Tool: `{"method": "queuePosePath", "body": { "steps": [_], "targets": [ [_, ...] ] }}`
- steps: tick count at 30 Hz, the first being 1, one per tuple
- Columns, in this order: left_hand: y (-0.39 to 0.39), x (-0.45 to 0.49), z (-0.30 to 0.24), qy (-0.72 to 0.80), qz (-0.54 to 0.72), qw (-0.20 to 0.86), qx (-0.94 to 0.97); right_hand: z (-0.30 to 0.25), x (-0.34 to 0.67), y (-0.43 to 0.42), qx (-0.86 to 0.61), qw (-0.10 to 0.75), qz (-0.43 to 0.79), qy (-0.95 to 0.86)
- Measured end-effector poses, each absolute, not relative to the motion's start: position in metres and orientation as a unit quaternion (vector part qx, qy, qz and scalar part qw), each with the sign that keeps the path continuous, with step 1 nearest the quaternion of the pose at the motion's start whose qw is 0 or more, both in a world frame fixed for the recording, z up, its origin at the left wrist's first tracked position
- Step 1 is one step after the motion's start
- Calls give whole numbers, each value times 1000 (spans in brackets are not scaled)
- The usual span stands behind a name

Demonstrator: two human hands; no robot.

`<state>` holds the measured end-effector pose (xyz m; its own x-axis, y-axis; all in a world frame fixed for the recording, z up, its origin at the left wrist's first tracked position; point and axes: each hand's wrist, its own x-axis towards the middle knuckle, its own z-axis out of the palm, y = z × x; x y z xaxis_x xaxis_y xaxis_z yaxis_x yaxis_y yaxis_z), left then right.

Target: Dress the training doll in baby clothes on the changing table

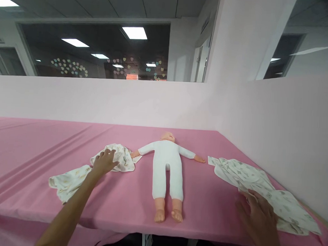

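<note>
A baby doll (pixel 167 167) in a white bodysuit lies face up on the pink-covered table (pixel 36 145), arms spread, feet toward me. My left hand (pixel 104 162) rests with fingers spread on a crumpled printed cloth (pixel 75 177) left of the doll. My right hand (pixel 258 212) lies flat, fingers stretched out, on the near edge of a second printed cloth (pixel 262 185) spread out to the doll's right. Neither hand grips anything.
A pale pink partition wall (pixel 126 99) runs behind the table and turns along its right side (pixel 289 137). The table's front edge is just below the doll's feet. Dark windows with ceiling lights show above the wall.
</note>
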<state>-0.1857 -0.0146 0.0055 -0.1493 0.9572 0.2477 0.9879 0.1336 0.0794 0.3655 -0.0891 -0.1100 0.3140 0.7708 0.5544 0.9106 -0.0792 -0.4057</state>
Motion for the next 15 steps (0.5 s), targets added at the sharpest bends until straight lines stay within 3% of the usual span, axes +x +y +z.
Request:
{"method": "queuePosePath", "body": {
  "steps": [7, 15],
  "targets": [
    [5, -209, -15, -762, -132, 39, -633, -129, 365, -95, -714, 361, -91, -593],
    [3, -231, 51, -771, -386, -18, -506, -127, 367, -95, -697, 407, -78, -585]
  ]
}}
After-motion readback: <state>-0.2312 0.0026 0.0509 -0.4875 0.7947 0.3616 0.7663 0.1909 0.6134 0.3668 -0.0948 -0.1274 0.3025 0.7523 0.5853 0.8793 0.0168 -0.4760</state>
